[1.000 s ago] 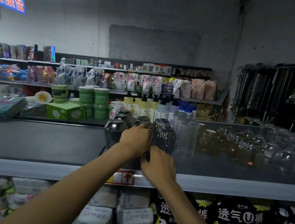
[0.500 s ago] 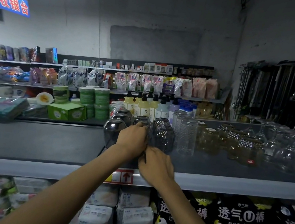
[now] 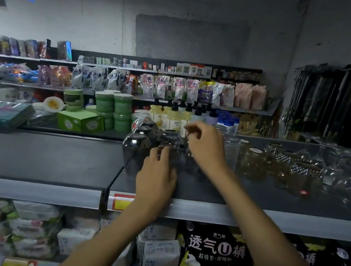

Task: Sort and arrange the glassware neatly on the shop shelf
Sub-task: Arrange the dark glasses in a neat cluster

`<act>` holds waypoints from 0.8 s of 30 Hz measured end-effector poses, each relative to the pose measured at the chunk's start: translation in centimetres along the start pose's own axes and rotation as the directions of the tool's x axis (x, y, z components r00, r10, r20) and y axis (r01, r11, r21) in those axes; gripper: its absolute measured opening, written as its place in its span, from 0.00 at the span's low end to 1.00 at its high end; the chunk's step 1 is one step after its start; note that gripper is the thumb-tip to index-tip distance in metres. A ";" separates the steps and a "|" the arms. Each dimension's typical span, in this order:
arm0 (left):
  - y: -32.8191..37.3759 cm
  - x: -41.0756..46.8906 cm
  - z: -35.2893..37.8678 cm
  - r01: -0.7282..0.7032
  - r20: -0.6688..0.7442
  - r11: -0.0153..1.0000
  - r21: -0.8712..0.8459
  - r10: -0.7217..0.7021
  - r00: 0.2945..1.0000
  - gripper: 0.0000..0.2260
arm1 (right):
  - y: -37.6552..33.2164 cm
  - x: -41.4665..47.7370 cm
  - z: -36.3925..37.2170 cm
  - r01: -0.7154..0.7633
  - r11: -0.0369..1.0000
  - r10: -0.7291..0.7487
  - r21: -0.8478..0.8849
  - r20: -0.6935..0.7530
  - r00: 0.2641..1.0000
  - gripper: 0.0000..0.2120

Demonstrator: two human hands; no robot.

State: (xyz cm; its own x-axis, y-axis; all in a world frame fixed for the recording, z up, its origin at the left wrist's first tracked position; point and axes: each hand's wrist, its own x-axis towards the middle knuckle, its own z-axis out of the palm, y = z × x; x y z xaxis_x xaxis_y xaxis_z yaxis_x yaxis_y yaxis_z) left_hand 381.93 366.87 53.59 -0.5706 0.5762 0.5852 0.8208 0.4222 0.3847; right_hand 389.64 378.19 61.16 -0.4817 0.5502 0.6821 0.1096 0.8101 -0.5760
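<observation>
Several smoky dark glasses [image 3: 135, 149] stand upside down in a cluster on the grey top shelf [image 3: 293, 221]. My left hand [image 3: 156, 178] grips the front dark glass [image 3: 168, 151] in the cluster's second column. My right hand [image 3: 207, 148] is raised just to the right, its fingers curled over the top of a patterned dark glass [image 3: 189, 160], most of which it hides. A tall clear tumbler [image 3: 231, 151], amber patterned glasses [image 3: 253, 164] and clear stemmed glasses [image 3: 333, 175] stand in rows further right.
Pump bottles [image 3: 173, 116] and green tubs [image 3: 121, 111] stand just behind the glasses. The shelf surface to the left [image 3: 43, 154] is bare dark metal. Packaged goods [image 3: 216, 253] fill the shelf below. Hanging tools [image 3: 343, 104] line the right wall.
My right hand has risen from the shelf front, beside my left hand, onto the patterned dark glass to the right. My left hand stays on its dark glass. The camera has moved closer.
</observation>
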 end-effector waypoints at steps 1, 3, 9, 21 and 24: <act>0.1 -0.5 0.4 0.056 -0.015 0.998 -0.030 -0.057 0.998 0.25 | 0.0 2.1 0.1 -0.014 0.999 0.015 -0.029 0.069 0.998 0.15; 0.2 -1.2 1.0 0.142 -0.037 0.987 -0.076 -0.145 0.989 0.25 | 0.6 6.1 0.7 -0.004 0.989 0.039 -0.145 0.240 0.970 0.14; -0.3 -1.0 1.8 0.277 -0.119 0.950 -0.146 -0.294 0.948 0.10 | 2.4 14.2 5.6 0.115 0.939 0.090 -0.324 0.554 0.827 0.15; -0.6 -1.3 3.4 0.286 -0.241 0.949 -0.133 -0.311 0.919 0.11 | 5.0 16.8 10.0 0.005 0.905 0.316 -0.425 0.681 0.661 0.26; -0.7 -1.4 3.5 0.293 -0.243 0.947 -0.129 -0.316 0.917 0.10 | 5.2 17.0 9.7 -0.002 0.913 0.308 -0.407 0.687 0.658 0.25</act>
State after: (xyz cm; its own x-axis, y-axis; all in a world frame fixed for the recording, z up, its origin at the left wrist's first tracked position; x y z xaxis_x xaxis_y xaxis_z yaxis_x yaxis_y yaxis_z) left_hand 382.08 368.21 49.95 -0.7767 0.2243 0.5885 0.6140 0.4780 0.6282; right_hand 373.63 389.82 65.38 -0.8808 0.4721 -0.0378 0.4551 0.8215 -0.3436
